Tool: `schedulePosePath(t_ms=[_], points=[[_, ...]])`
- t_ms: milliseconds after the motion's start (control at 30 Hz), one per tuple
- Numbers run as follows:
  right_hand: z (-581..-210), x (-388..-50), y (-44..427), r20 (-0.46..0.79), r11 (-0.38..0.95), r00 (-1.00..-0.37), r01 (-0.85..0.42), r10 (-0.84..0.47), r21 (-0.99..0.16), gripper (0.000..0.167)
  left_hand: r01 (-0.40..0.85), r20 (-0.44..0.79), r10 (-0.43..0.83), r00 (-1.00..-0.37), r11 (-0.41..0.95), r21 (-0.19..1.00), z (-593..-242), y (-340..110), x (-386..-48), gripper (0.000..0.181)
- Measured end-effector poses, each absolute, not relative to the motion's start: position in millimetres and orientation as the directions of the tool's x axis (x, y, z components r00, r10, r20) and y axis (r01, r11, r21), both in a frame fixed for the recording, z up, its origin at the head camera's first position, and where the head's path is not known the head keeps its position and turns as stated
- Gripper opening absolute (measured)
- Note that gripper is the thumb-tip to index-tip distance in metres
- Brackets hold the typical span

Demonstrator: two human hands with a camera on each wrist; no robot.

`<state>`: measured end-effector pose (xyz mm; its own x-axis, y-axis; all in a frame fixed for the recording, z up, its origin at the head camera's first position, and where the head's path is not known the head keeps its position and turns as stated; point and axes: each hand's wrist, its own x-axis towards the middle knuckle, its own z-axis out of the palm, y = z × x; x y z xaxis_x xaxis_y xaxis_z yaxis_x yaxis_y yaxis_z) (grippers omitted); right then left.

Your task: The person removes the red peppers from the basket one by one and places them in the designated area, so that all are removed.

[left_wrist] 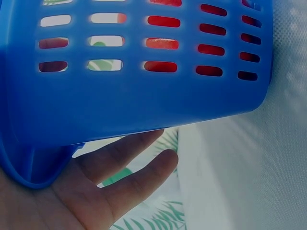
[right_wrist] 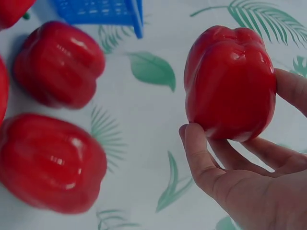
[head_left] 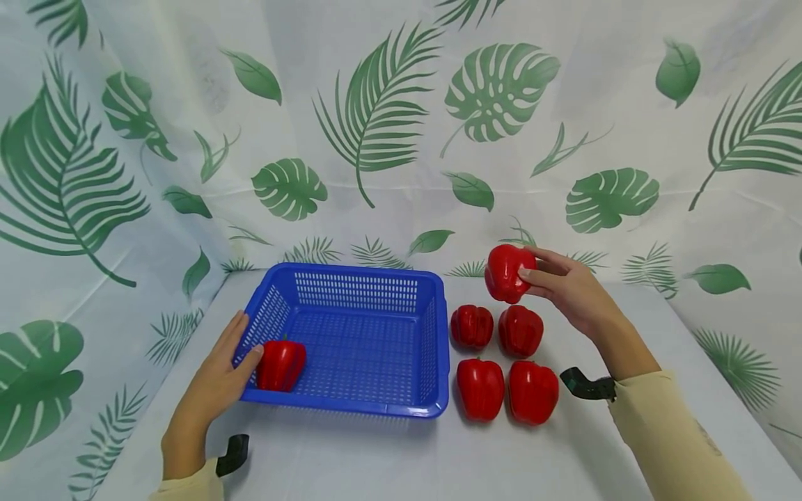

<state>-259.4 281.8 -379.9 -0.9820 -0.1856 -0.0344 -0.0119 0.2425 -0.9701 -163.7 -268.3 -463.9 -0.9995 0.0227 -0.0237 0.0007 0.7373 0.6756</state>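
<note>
My right hand (head_left: 573, 292) holds a glossy red bell pepper (head_left: 504, 275) in the air by its right side, above the back of the table. The right wrist view shows fingertips and thumb on either side of this pepper (right_wrist: 232, 86). My left hand (head_left: 216, 372) grips the left rim of a blue plastic basket (head_left: 357, 348), thumb over the rim and fingers along the outside. In the left wrist view the fingers (left_wrist: 139, 184) lie beside the slotted wall, and the thumb is hidden. One red bell pepper (head_left: 282, 365) sits in the basket's front left corner.
Several more red bell peppers, among them a front one (head_left: 532, 393) and a back one (head_left: 472, 327), stand in two rows right of the basket. A leaf-patterned curtain (head_left: 401, 125) hangs behind the white table (head_left: 338, 459). Both wrists carry small black devices.
</note>
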Motion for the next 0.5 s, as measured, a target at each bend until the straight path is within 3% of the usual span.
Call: schedulePosePath(t_ms=[500], points=[[-391.8,-249.6,329.0,-0.041,0.119,-0.991,0.026,-0.128,-0.992,0.074,0.008,-0.02,0.028,-0.999,0.743,0.669,-463.3,-267.9,-163.8,0.081]])
